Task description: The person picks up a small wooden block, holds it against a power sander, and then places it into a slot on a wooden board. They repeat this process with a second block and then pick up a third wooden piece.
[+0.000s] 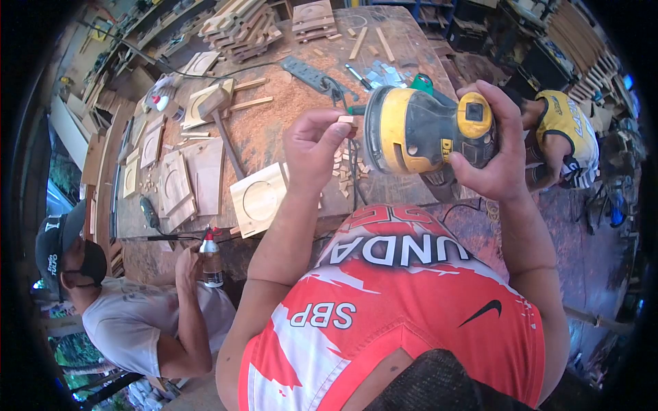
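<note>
A small wooden block (347,120) is pinched between the thumb and fingers of my left hand (312,144). Just right of it, my right hand (497,147) grips a yellow and black sander (418,130) by its top end. The sander is tipped on its side, with its round pad facing the block. Whether block and pad touch is hard to tell. Below the sander, several small wooden blocks (348,179) lie in a pile on the workbench (264,151).
A mallet (218,106), wooden panels with round recesses (258,200) and a power strip (305,74) lie on the bench amid sawdust. At left, a person (147,322) holds a glue bottle (210,260). Another person (565,133) is at right. Cables cross the bench.
</note>
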Available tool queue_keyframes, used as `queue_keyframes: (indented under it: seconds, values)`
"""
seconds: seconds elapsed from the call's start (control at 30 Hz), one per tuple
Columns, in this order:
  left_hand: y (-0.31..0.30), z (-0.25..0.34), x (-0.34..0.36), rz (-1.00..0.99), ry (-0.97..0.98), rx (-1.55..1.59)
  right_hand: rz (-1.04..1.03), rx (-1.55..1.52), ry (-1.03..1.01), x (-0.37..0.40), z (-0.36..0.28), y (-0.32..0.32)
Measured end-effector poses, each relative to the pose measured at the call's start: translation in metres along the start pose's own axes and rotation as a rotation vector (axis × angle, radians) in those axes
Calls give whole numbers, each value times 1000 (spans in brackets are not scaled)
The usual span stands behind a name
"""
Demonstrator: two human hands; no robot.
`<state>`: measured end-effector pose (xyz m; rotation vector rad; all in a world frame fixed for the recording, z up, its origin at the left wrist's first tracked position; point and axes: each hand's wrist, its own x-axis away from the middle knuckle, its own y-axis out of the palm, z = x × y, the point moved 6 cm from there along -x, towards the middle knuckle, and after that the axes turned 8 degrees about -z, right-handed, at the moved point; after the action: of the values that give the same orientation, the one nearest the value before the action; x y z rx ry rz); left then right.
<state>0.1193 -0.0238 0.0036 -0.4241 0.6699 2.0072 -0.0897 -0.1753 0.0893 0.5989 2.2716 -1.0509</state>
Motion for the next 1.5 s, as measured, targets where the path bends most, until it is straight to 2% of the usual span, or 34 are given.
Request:
queue_keyframes:
  seconds: [0.07, 0.17, 0.23, 0.33, 0.47, 0.53, 0.77, 0.83, 0.93, 1.3, 1.5]
  values:
    - [-8, -4, 1, 17, -4, -1, 13, 5, 3, 1, 0, -1]
    - [-18, -14, 1, 60, -109, -40, 28, 17, -27, 0, 3, -4]
    - [-18, -20, 1, 77, -159, 118, 25, 22, -65, -1, 4, -3]
    - [-21, -25, 3, 62, -182, 97, 22, 10, -76, -2, 4, -2]
    - [-20, -21, 2, 98, -157, 57, -25, 47, -55, -3, 4, 2]
    - [-19, -17, 1, 54, -113, -48, -24, 40, -46, -3, 4, 4]
    - [-19, -12, 1, 24, -159, -196, -32, 61, -37, -7, 1, 4]
    - [-14, -7, 0, 3, -96, -224, -40, 69, -41, -7, -1, 5]
    - [-11, -1, 1, -27, -151, -307, -59, 56, -44, -7, -2, 8]
    - [-8, -1, 1, -22, -111, -233, -134, 35, -53, -9, -10, 15]
    - [-4, 1, 0, -39, -130, -252, -103, 26, -84, -10, -11, 17]
